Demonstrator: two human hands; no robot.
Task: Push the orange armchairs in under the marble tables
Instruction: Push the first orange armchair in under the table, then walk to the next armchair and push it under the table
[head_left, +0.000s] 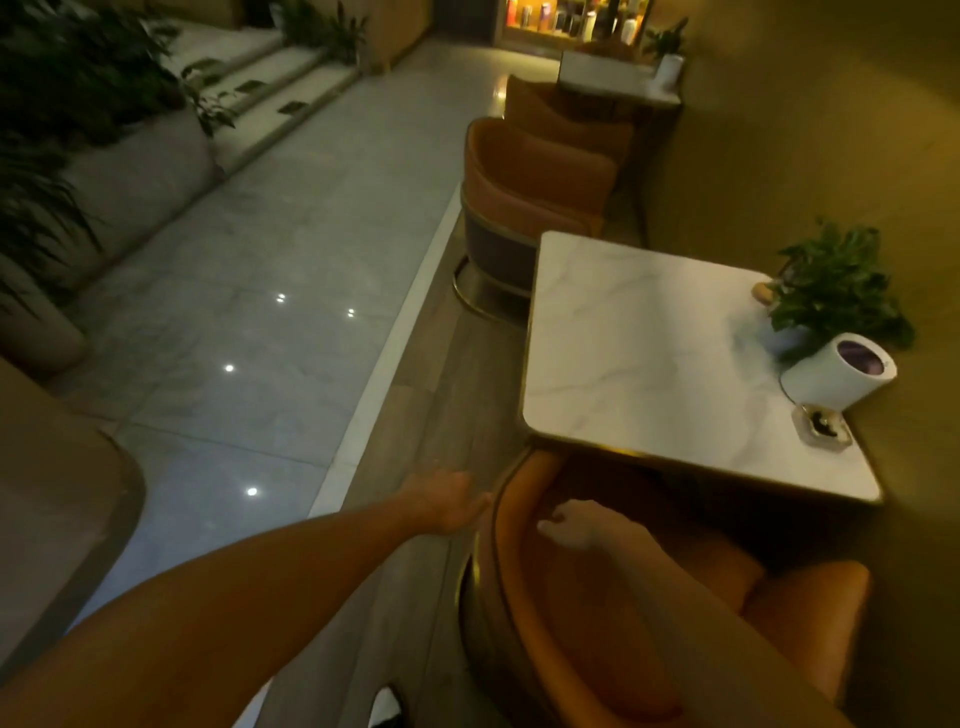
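An orange armchair (582, 613) stands right below me, its front tucked under the near edge of a white marble table (639, 364). My left hand (447, 501) rests against the outer side of the chair's left arm, fingers together. Inside the chair near the same arm, my right hand (569, 525) has its fingers curled; whether it grips the rim I cannot tell. A second orange armchair (535, 182) stands at the table's far side, partly under it. A third armchair (561, 119) sits further back by another marble table (618, 85).
On the near table stand a potted plant (831, 291), a white cylinder (841, 374) and an ashtray (823, 426). A yellow wall runs along the right. Glossy tiled floor (249, 291) lies left, with planters (104, 156) and steps beyond. A rounded seat back (57, 499) is at lower left.
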